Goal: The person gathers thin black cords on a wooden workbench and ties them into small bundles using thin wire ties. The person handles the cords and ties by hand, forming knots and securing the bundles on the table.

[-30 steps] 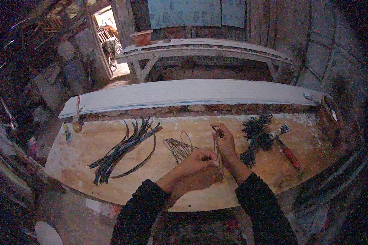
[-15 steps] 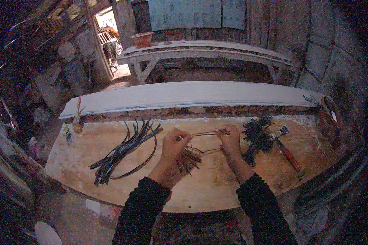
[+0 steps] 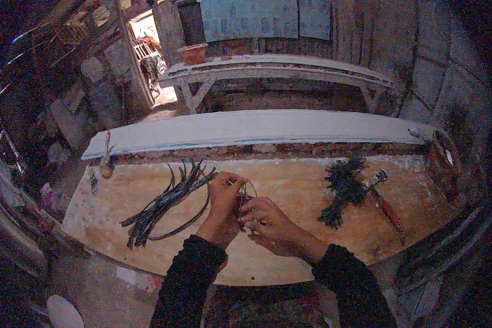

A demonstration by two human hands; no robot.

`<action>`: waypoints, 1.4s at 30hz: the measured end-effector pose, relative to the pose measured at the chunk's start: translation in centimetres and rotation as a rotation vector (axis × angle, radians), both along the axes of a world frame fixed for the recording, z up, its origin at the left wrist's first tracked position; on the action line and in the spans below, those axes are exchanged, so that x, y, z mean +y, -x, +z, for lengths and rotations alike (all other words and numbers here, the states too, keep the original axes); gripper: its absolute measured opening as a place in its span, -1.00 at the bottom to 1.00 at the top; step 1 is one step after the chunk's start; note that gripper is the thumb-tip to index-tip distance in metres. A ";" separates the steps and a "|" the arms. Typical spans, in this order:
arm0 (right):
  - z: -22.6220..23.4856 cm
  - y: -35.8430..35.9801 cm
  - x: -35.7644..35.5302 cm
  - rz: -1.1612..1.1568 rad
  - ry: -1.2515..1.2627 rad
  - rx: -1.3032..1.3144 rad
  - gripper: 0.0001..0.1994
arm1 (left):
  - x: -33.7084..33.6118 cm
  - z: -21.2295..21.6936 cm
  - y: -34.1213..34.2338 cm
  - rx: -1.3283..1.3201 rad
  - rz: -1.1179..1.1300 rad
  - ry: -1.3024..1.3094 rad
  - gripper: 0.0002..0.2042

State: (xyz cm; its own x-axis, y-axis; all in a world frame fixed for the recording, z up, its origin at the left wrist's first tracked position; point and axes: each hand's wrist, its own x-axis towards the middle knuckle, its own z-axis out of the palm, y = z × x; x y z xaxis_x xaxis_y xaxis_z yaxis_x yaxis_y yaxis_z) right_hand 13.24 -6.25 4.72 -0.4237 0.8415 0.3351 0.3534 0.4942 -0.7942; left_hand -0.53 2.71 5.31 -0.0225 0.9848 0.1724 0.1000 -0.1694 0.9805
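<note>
Left hand [image 3: 224, 205] and right hand [image 3: 268, 221] back together, wire bundle [image 3: 245, 198] pinched between

My left hand [image 3: 222, 205] and right hand [image 3: 268, 221] together over the table [image 3: 290, 188], wire bundle [image 3: 244, 199] between them, strips [image 3: 164, 205] to their left, tied bunch [image 3: 341, 191] and hammer [image 3: 385, 199] to their right, plank [image 3: 257, 128] beyond

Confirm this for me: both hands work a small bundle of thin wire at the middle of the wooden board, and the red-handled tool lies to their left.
One thing is wrong: the red-handled tool lies to the right of the hands, beside the dark tied bundle. The head view shows it. The rest holds: the left hand and right hand work the thin wire at the middle of the wooden board.
</note>
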 end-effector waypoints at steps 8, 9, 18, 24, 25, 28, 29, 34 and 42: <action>-1.2 0.0 0.6 0.007 -0.079 -0.035 -0.82 | 1.1 -3.2 -0.6 0.139 -0.107 -0.286 -0.90; -1.2 -0.2 0.8 0.014 -0.155 -0.085 -0.81 | 1.0 -3.0 -0.6 0.149 -0.119 -0.297 -0.90; -0.6 -1.9 0.9 -0.320 -0.052 0.072 -0.87 | 0.7 -2.7 -0.6 0.174 -0.242 -0.304 -0.90; -1.3 -3.3 3.1 -0.603 0.169 0.469 -0.84 | -0.3 -2.8 -1.3 -0.085 -0.633 -0.036 -0.88; -1.0 -3.5 3.4 -0.638 0.144 0.459 -0.82 | -0.2 -3.6 -1.3 -0.073 -0.723 -0.066 -0.89; -1.8 -5.3 4.3 -0.717 0.073 0.467 -0.81 | -2.4 -3.1 -2.2 -0.204 -0.979 0.164 -0.88; -1.6 -5.4 4.4 -0.712 0.067 0.482 -0.81 | -3.1 -3.1 -2.4 -0.270 -1.031 0.223 -0.88; -2.2 -5.6 4.8 -0.717 0.214 0.514 -0.85 | -3.4 -4.6 -3.4 -0.167 -1.082 -0.044 -0.87; -3.9 -7.0 6.1 -0.743 0.056 0.556 -0.88 | -3.2 -3.1 -3.7 0.042 -1.011 -0.229 -0.84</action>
